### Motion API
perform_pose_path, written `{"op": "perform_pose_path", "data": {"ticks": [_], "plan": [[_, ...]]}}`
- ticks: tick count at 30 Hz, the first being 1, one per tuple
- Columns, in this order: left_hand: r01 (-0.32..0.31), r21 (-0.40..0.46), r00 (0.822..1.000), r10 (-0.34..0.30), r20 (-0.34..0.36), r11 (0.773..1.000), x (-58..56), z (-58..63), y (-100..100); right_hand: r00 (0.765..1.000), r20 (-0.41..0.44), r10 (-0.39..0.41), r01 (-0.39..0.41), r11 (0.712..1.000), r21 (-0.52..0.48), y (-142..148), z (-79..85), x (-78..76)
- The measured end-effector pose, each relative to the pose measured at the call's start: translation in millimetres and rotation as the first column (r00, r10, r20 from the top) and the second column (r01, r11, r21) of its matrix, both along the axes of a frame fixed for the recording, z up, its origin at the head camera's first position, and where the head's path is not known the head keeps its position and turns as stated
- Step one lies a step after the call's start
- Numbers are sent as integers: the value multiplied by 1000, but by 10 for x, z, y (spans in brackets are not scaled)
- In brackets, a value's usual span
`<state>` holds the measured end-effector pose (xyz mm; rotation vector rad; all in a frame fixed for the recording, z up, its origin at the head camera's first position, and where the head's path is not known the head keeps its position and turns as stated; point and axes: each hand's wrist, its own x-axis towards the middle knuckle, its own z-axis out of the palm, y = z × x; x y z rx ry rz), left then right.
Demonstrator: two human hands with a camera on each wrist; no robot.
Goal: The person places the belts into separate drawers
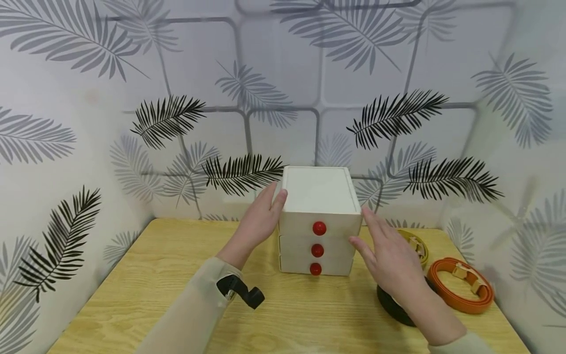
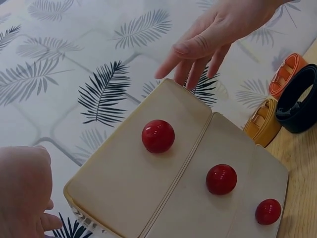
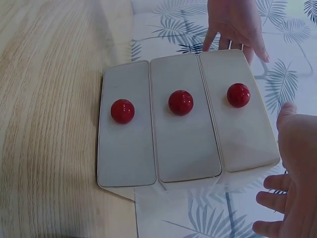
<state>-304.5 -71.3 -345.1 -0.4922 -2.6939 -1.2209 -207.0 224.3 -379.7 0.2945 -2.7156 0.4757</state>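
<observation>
A small white chest of drawers (image 1: 320,189) stands on the table with its three stacked drawers facing me. Each drawer front carries a round red knob (image 1: 319,228), and all three look pushed in. My left hand (image 1: 261,216) is along the chest's left side, fingers extended near the top edge. On the opposite side, my right hand (image 1: 393,258) has its fingers straight by the upper right front corner. In the right wrist view, the right fingers (image 3: 272,201) show spread beside the top drawer, with nothing in them.
To the right lie rolled belts: a yellow one (image 1: 425,248) behind the right hand, an orange one (image 1: 462,307) farther right, and a black one (image 1: 393,307) partly hidden under the right forearm. The wooden table (image 1: 274,319) meets leaf-patterned walls (image 1: 283,64) at the back and sides.
</observation>
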Motion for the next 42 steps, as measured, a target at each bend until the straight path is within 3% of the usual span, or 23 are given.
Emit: {"op": "perform_pose_path", "data": {"ticks": [10,17,23,34,42], "plan": [[-12,108,993,0,115,994,-121,3,21,1000,17,-22,23,999,-29,-62,2,-27],[-14,222,980,-31,198,975,-155,-1,45,999,12,-29,30,999,-29,-76,-21,-32],[-31,262,969,-35,245,964,-181,-7,87,1000,13,-24,25,999,-32,-83,-29,-28],[-35,364,953,-79,293,931,-286,-49,136,1000,9,-17,17,999,-37,-95,-33,-4],[-52,380,945,-77,317,924,-335,-44,157,1000,-4,-9,9,999,-42,-96,-45,-8]]}}
